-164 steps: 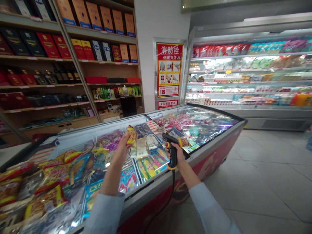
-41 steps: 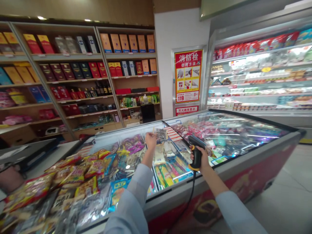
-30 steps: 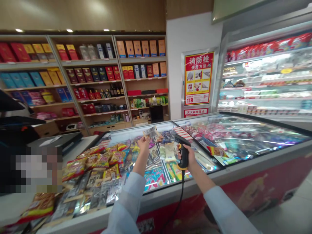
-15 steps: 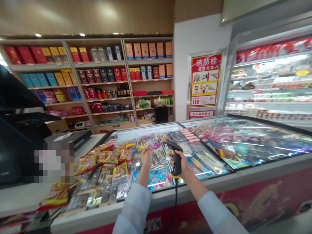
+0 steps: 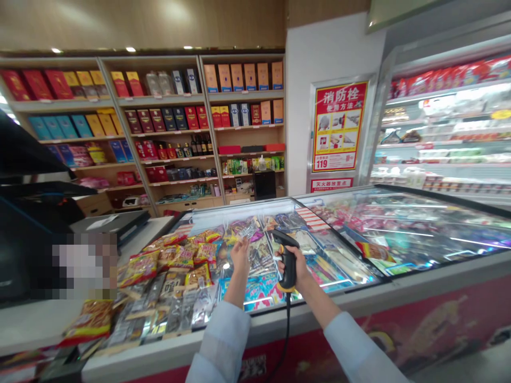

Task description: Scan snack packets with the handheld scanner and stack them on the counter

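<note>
My right hand (image 5: 296,266) is wrapped round the grip of a black and yellow barcode scanner (image 5: 288,270), its head tilted toward the left and its cable hanging down. To the left of it, my left hand (image 5: 240,256) is raised with the fingers pinched on a small clear-wrapped packet (image 5: 250,231); its contents are too blurred to name. Both hands are above the glass top of a chest freezer (image 5: 343,300). Beside my left hand lie several red and yellow snack bags (image 5: 181,256) and, nearer me, several clear packets with wooden sticks (image 5: 175,308).
At left is a counter (image 5: 32,327) with a dark monitor (image 5: 27,229) and a black box (image 5: 115,226). One snack bag (image 5: 375,251) lies on the right glass. Behind stand shelves of boxed goods (image 5: 167,122), a red notice (image 5: 339,127) and a lit cooler (image 5: 447,133).
The view has shifted slightly. My left hand still holds the packet up, turned a little, and the scanner stays in my right hand in nearly the same place.
</note>
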{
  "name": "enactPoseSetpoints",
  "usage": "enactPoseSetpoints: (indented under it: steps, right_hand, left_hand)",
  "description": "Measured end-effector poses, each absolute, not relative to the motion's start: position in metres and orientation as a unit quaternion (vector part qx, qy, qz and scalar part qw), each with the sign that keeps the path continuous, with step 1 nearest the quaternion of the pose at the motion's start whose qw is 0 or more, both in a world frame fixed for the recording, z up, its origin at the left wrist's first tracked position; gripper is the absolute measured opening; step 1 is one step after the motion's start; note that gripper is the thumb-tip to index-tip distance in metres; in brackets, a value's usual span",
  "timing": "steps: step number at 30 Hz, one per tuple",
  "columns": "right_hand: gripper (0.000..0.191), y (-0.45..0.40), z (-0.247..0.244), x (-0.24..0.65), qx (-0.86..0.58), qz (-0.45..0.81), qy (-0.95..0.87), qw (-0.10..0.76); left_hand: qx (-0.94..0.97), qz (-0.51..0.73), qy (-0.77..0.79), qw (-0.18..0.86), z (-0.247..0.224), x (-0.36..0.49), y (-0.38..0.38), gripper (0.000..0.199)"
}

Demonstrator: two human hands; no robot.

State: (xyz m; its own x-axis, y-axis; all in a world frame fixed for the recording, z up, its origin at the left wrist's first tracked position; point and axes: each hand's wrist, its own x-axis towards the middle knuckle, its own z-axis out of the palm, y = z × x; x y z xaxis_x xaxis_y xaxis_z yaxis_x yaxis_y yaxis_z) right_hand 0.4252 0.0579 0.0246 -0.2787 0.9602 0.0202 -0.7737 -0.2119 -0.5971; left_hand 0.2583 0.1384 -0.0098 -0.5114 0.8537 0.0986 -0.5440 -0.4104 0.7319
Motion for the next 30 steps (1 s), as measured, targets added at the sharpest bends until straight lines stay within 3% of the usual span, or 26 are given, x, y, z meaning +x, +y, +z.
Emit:
enactPoseSetpoints:
  steps: [9, 20, 30]
  right_hand:
    - [0.018, 0.059, 0.021, 0.425, -0.171, 0.756, -0.258, 0.577]
    - [0.017, 0.056, 0.031, 0.422, -0.184, 0.754, -0.266, 0.571]
    - [0.018, 0.064, 0.039, 0.353, -0.131, 0.772, -0.296, 0.547]
  left_hand:
    - [0.252, 0.795, 0.347, 0.430, -0.011, 0.259, 0.138, 0.021]
    - [0.309, 0.783, 0.377, 0.385, 0.004, 0.253, 0.125, 0.037]
    - [0.356, 0.770, 0.492, 0.194, 0.065, 0.112, 0.074, 0.022]
